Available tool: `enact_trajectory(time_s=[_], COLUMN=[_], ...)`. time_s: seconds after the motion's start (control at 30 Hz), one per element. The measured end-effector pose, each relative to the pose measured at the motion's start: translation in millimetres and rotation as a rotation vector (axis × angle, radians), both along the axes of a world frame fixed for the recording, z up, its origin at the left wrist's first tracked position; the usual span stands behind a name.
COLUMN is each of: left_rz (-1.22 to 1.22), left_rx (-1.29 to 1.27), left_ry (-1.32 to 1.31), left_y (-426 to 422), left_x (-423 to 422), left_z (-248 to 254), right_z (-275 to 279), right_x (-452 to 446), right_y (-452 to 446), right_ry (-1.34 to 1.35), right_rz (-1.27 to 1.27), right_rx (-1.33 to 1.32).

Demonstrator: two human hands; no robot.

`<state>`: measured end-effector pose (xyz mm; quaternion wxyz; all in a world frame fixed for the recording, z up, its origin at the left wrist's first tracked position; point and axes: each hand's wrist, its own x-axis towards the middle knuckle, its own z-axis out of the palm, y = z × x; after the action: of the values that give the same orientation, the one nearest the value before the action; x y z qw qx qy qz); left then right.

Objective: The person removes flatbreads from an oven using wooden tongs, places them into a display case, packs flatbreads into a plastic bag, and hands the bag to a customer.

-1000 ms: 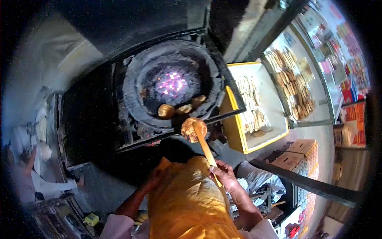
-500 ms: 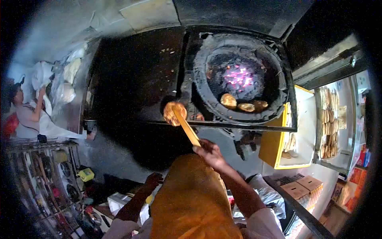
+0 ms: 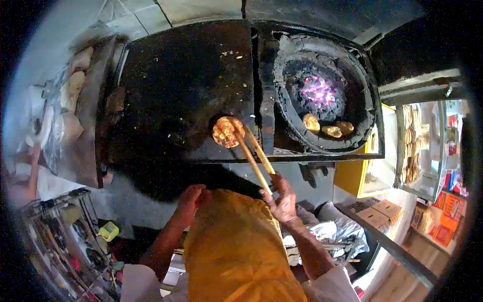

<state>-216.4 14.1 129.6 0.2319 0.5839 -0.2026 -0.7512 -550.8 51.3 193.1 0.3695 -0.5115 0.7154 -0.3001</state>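
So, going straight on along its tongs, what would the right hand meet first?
The right hand would probably meet the bread at the tips of the tongs. The counter's edge crosses that line sooner but seems lower; height is unclear.

left hand (image 3: 193, 199): fingers unclear | co-worker (image 3: 34, 173): blurred | orange boxes (image 3: 447, 214): print too small

The apron (image 3: 236, 246) is plain orange-yellow, the bench (image 3: 186, 85) black with pale specks, the round bread (image 3: 228, 132) mottled golden and dark brown, the coals (image 3: 318, 90) glowing pinkish-violet.
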Motion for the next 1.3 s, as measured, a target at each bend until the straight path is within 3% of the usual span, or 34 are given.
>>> enact_trajectory(time_s=[0.07, 0.1, 0.13, 0.23, 0.33, 0.37, 0.43, 0.47, 0.5, 0.57, 0.67, 0.77, 0.8, 0.83, 0.87, 0.9, 0.93, 1.0, 1.03, 1.07, 1.13, 1.17, 1.2, 1.27, 1.3], left_rz=[0.045, -0.033, -0.109, -0.141, -0.258, -0.259, -0.701, -0.691, -0.436, -0.184, -0.332, -0.226, -0.169, -0.111, -0.11, -0.16, -0.21, -0.214, -0.215, -0.212, -0.064, -0.068, -0.046, -0.025, -0.044], left_rx=[0.052, 0.039, 0.029, 0.014, 0.014, 0.011, -0.104, -0.104, 0.006, 0.11, -0.153, -0.032, 0.107, 0.245, 0.245, 0.189, 0.133, 0.132, 0.134, 0.135, 0.318, 0.316, 0.304, 0.293, 0.338], left_ry=[0.039, -0.006, -0.051, -0.193, -0.282, -0.286, -0.588, -0.586, -0.433, -0.278, -0.379, -0.246, -0.305, -0.36, -0.357, -0.361, -0.366, -0.375, -0.385, -0.385, -0.241, -0.24, -0.222, -0.199, -0.228], left_y=[-6.1, -6.7, -4.7, 16.2, 71.8, 76.0, 89.5, 93.9, 101.8, 115.1, 137.4, 147.8, 143.1, 141.3, 139.9, 139.1, 139.3, 140.5, 142.9, 145.2, 145.3, 144.6, 142.9, 141.1, 140.2], left_x=[10.8, 15.1, 19.5, 25.3, 81.6, 90.8, 106.2, 112.3, 122.6, 130.8, 140.7, 145.8, 132.0, 123.3, 120.0, 119.6, 122.2, 121.5, 122.4, 127.0, 134.7, 136.5, 137.2, 139.0, 141.8], left_z=[-2.5, -0.7, 1.6, 15.4, -69.0, -70.7, -69.5, -71.1, -71.7, -70.6, -76.4, -93.2, -85.4, -81.0, -75.8, -72.3, -73.1, -82.2, -87.2, -90.3, -88.0, -87.0, -88.7, -92.5, -89.7], right_z=[-34.2, -38.7, -36.4, -18.8, -5.8, -19.4, -23.9, -24.7, -16.2, 2.2, -3.4, 4.8, -6.1, 0.2, 6.2, -37.0, -36.3, -30.0, -22.2, -14.3, -2.1, -10.3, -14.7, -19.4, -13.3], right_x=[20.0, 29.3, 34.8, 37.7, 35.5, 30.7, 24.8, 19.5, 17.3, 15.5, 14.1, 29.6, 36.0, 46.3, 56.0, 63.2, 65.8, 69.4, 68.8, 67.5, 63.4, 60.6, 57.0, 51.1, 50.8], right_y=[16.8, 14.7, 21.9, 26.8, 4.0, 7.1, 12.1, 10.4, 7.4, -4.7, -16.6, -24.6, -22.6, -27.0, -31.5, -16.0, -12.2, -14.5, -16.7, -21.5, -29.4, -26.4, -24.2, -19.9, -21.8], right_ry=[0.282, 0.322, 0.42, 0.137, 0.1, 0.262, 0.447, 0.451, 0.378, 0.337, 0.327, 0.195, 0.215, 0.273, 0.33, 0.531, 0.531, 0.501, 0.39, 0.39, 0.175, 0.332, 0.335, 0.545, 0.53], right_rz=[0.174, 0.333, 0.414, 0.119, -0.065, 0.133, 0.385, 0.393, 0.292, 0.136, 0.093, 0.094, 0.083, 0.121, 0.158, 0.343, 0.342, 0.546, 0.442, 0.446, 0.029, 0.174, 0.166, 0.583, 0.499], right_rx=[0.046, 0.125, 0.03, 0.064, -0.01, -0.027, -0.028, -0.031, -0.046, -0.052, -0.063, 0.127, 0.08, 0.09, 0.1, 0.086, 0.085, -0.181, 0.075, 0.074, 0.107, 0.085, 0.084, -0.086, -0.143])
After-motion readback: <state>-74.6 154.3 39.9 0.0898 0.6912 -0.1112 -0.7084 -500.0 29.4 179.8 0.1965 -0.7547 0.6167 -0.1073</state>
